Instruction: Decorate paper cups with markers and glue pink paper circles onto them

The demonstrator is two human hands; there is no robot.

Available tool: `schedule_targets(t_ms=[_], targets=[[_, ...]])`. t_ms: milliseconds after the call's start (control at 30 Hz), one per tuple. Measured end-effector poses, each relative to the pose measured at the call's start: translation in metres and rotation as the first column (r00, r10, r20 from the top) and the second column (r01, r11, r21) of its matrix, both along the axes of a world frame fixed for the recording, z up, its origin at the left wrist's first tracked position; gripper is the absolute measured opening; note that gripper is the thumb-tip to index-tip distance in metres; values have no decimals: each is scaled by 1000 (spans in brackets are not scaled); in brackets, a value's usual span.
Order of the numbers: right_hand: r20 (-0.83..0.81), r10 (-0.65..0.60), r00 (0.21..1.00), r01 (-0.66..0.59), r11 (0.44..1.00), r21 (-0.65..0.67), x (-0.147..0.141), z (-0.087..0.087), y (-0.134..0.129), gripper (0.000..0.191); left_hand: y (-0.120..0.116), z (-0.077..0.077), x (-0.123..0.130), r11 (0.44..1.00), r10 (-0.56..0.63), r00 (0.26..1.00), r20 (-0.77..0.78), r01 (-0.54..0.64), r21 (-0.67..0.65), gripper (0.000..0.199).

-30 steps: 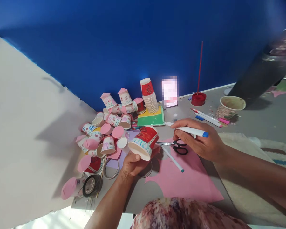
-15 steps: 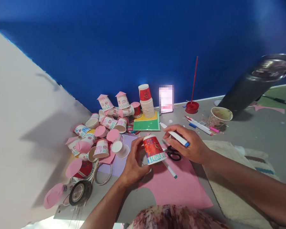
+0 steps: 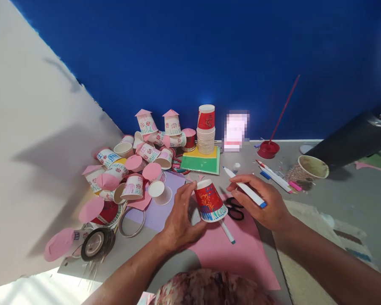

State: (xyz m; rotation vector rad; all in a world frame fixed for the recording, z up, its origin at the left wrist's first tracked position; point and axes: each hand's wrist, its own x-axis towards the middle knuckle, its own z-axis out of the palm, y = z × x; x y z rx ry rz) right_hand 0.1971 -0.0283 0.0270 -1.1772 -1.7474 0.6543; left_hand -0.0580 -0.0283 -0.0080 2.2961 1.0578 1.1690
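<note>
My left hand (image 3: 182, 218) holds a red paper cup (image 3: 209, 199) upside down, its wide rim lower and tilted a little. Blue, yellow and green marks cover the cup's side. In my right hand (image 3: 260, 199) is a white marker (image 3: 247, 188) with a blue end, its uncapped tip pointing up and left, apart from the cup. Below the cup lie a pink paper sheet (image 3: 241, 262), a teal-ended marker (image 3: 227, 232) and black-handled scissors (image 3: 235, 209).
Decorated cups (image 3: 132, 187) with pink paper tops crowd the left, beside tape rolls (image 3: 97, 244). Behind stand a cup stack (image 3: 206, 140) and a lit screen (image 3: 236, 131). Right are a red holder (image 3: 268, 149), more markers (image 3: 276, 177), a used cup (image 3: 309, 169), a dark bottle (image 3: 346, 137) and a cloth (image 3: 301, 237).
The view has shifted slightly. The red cup has turned in my left hand, showing more of its yellow marks, and the marker in my right hand remains away from it.
</note>
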Motion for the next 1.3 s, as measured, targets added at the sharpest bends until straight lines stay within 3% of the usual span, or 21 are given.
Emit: schedule_targets(t_ms=[233,333,467,667,767,833,900,967,1167,1300], targets=[[94,13,995,-20,998,63,-3,9,-1,18,1,1,-4,978,-48,991,-124,72,198,98],[97,64,993,-66,998,18,-1,10,1,33,1,2,-5,949,-90,965,-245,158,274,95],[86,129,988,-128,992,-13,1,3,5,55,-2,-3,-7,932,-132,937,-323,228,280,90],[81,181,980,-178,983,-53,-2,1,5,54,-4,-7,-7,920,-190,919,-345,290,265,83],[65,144,987,-142,989,-40,0,9,3,49,0,-7,-7,935,-118,952,-283,203,292,84],[7,81,997,-81,996,-22,3,14,3,45,4,-6,-6,947,19,975,-221,54,317,88],[-64,21,998,-21,1000,3,9,19,3,46,8,-3,-5,944,176,962,-208,-105,313,91],[-115,-4,993,7,1000,26,15,23,3,51,12,2,-3,935,264,929,-260,-180,306,89],[-119,38,992,-34,999,38,28,30,5,54,35,21,18,917,264,883,-388,-106,384,75],[-104,38,994,-33,998,45,34,33,7,56,57,18,30,933,216,867,-450,-47,358,69]])
